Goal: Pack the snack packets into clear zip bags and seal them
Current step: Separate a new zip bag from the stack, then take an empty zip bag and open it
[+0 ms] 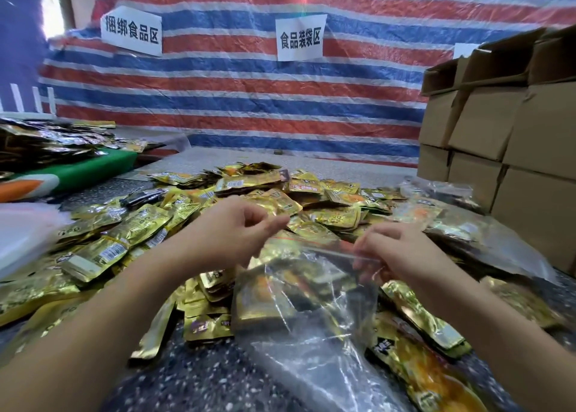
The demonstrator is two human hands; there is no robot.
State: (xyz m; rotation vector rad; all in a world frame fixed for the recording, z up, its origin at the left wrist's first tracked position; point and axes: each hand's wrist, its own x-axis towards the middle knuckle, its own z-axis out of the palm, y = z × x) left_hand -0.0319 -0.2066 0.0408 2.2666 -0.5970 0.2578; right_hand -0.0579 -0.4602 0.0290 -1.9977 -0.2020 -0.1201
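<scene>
My left hand (232,232) pinches the top edge of the clear zip bag (307,290) between thumb and curled fingers, and my right hand (394,254) pinches the same edge further along, fingers curled round the zip strip. The strip runs taut between my two hands, with a thin red line along it. I cannot tell whether the strip is pressed closed along its length.

The bag hangs down from my hands towards me, its lower part lying on the speckled table (199,377). Inside it I see several gold snack packets (265,305) stacked together, touching the bag's left wall.

All around the bag lies a loose heap of gold packets (311,193), spreading across the table from the left of my left forearm to beyond my right wrist. Just right of my right hand are filled clear bags (461,227), lying on the heap's edge. Stacked cardboard boxes (505,150) stand at the far right. A striped red, white and blue tarp (249,100) hangs behind the table, with two white paper signs (300,39) stuck to it.
</scene>
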